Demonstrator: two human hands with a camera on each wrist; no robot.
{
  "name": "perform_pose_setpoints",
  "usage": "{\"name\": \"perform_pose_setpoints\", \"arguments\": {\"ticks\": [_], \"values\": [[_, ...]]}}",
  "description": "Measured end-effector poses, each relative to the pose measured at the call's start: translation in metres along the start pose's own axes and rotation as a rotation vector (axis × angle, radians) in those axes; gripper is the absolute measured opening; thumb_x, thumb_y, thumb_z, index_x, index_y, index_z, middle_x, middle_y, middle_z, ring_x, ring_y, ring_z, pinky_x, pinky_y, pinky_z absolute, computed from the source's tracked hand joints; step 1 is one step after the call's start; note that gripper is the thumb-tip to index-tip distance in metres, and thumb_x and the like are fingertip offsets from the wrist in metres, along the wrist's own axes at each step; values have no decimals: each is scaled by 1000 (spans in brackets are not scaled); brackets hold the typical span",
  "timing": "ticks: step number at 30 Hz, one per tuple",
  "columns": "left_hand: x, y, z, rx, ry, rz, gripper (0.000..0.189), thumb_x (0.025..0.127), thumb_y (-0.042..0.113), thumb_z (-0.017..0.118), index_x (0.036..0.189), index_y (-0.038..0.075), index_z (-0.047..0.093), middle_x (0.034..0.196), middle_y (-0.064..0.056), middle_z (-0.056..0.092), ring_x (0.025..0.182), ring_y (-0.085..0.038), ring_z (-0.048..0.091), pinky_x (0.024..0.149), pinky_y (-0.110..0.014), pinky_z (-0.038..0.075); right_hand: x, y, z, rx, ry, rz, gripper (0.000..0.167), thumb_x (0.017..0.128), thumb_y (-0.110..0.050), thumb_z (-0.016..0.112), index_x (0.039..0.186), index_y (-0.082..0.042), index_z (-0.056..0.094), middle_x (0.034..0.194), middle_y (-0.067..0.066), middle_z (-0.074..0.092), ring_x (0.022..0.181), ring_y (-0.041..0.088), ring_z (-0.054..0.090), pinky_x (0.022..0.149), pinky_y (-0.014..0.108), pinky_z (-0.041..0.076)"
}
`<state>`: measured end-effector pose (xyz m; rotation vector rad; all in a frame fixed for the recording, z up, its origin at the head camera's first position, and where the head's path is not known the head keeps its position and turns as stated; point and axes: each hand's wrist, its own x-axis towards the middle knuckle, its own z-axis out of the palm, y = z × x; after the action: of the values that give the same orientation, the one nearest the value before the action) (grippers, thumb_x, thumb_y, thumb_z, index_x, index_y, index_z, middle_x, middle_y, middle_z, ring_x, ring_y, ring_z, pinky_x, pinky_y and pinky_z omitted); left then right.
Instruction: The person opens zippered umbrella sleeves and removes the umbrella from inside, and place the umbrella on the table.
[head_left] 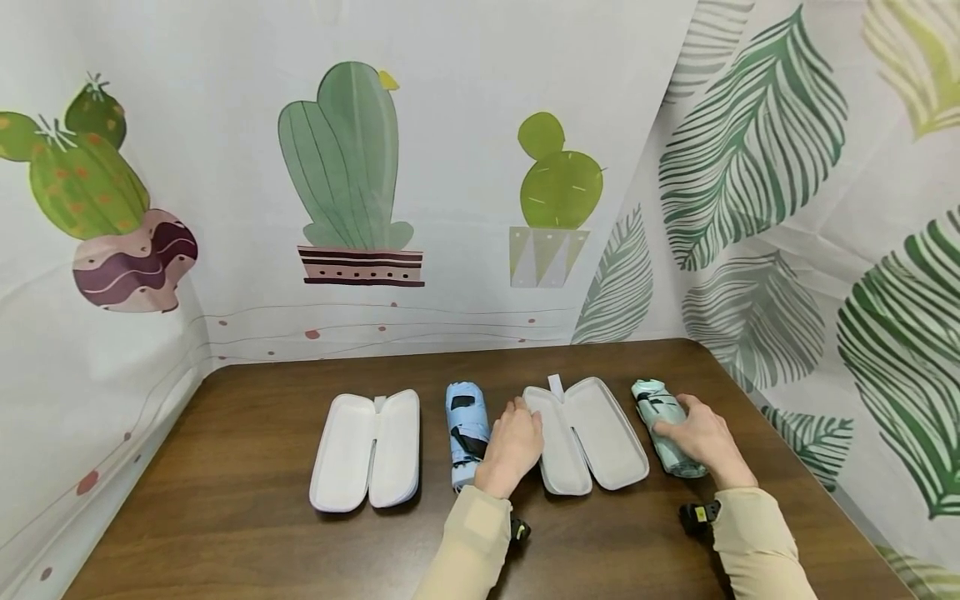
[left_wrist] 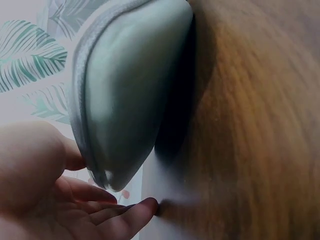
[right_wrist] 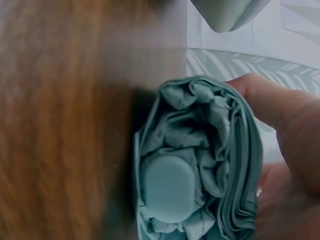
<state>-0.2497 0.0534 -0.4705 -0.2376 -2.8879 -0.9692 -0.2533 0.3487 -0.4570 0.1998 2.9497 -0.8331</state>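
My right hand point(head_left: 701, 435) grips a folded mint-green umbrella point(head_left: 663, 429), thumb along its left side and the fingers on the far side. The right wrist view shows the umbrella's bundled folds and the rounded end of its handle point(right_wrist: 169, 189). My left hand point(head_left: 513, 442) is at the left edge of an open case point(head_left: 609, 437) with a white inside. In the left wrist view the thumb lies by the rim of its pale green shell point(left_wrist: 130, 85), and the fingers point(left_wrist: 125, 220) stretch loosely below. A folded blue umbrella point(head_left: 465, 417) lies just left of that hand.
Another open case point(head_left: 341, 458), white inside with a blue outer side, lies at the left. All stand on a brown wooden table point(head_left: 247, 500). Behind hangs a white cloth point(head_left: 465, 167) printed with cacti and leaves.
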Motion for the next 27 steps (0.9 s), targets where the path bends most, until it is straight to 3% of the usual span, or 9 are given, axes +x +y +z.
{"name": "perform_pose_setpoints", "arguments": {"ticks": [11,18,22,27], "values": [[2,7,-1,-60,-29,-39,60,102,29,50,141,-15,38,136,-30,49,114,-43,57,96,-46,46,-6,0,-7,-13,-30,-64,82,90,-39,65,143,12,30,136,44,33,121,62,32,93,68,33],[-2,14,-4,-83,-67,-59,62,103,33,49,148,-6,33,145,-28,41,121,-44,52,99,-47,44,-15,-4,-13,-14,1,-50,74,98,-45,53,145,8,30,136,44,28,121,65,27,85,74,31],[-4,15,-8,-56,-90,-22,61,103,34,49,151,0,32,149,-26,36,126,-41,48,100,-47,42,-19,-10,-17,-3,38,-74,72,100,-47,47,145,7,30,140,42,24,124,65,21,86,76,26],[-6,14,-24,45,-134,97,62,103,37,47,153,5,31,155,-22,28,141,-33,30,106,-48,37,-23,-25,-18,2,74,-119,71,101,-49,43,147,5,31,145,41,20,128,65,16,85,78,21]]}}
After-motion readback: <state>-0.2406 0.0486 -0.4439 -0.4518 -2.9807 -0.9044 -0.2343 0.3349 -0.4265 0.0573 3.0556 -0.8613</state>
